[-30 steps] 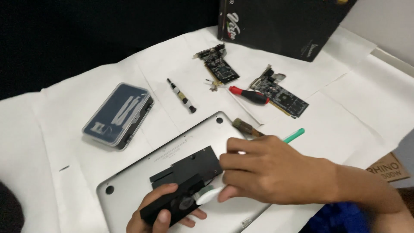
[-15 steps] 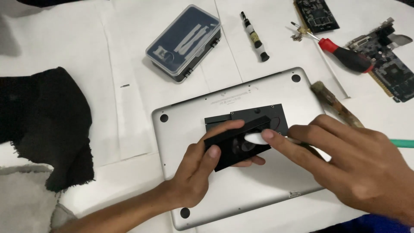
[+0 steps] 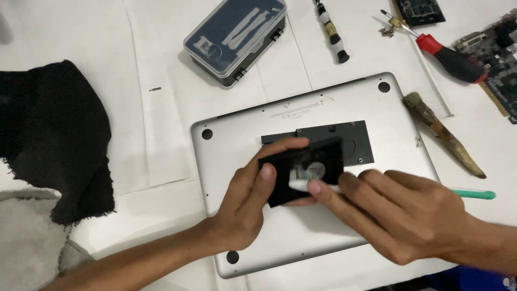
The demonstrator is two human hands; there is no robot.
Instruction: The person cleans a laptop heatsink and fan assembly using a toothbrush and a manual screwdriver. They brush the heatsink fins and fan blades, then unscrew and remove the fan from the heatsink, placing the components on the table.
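Centrally, a small black part (image 3: pixel 301 170) is being held just above the underside of a silver laptop (image 3: pixel 242 140), which is lying upside down on white paper (image 3: pixel 161 124) covering the table. The left hand (image 3: pixel 250 202) is being kept closed on the part, with the thumb pressed along its upper edge and the index finger laid against its left side. The right hand (image 3: pixel 398 213) is being closed around a slim white tool (image 3: pixel 299 185), whose tip is being pressed against the lower middle of the black part; only a short stretch of the tool is showing past the fingertips. Behind the part, a black rectangular panel (image 3: pixel 350 140) is showing on the laptop's base, and 4 round black feet are showing near the corners. To the right of the laptop, a worn brush (image 3: pixel 441 132) with a wooden handle is lying at a slant, and a green stick (image 3: pixel 474 194) is poking out from behind the right hand. Farther back, a screwdriver (image 3: pixel 447 54) with a red and black handle is lying beside a green circuit board (image 3: pixel 498 70), and a second board (image 3: pixel 420 11) is being cut off by the top edge. A narrow black and white driver (image 3: pixel 331 29) is lying next to a clear-lidded case of bits (image 3: pixel 234 37). At the left, a black cloth (image 3: pixel 54 140) is spread over the paper.
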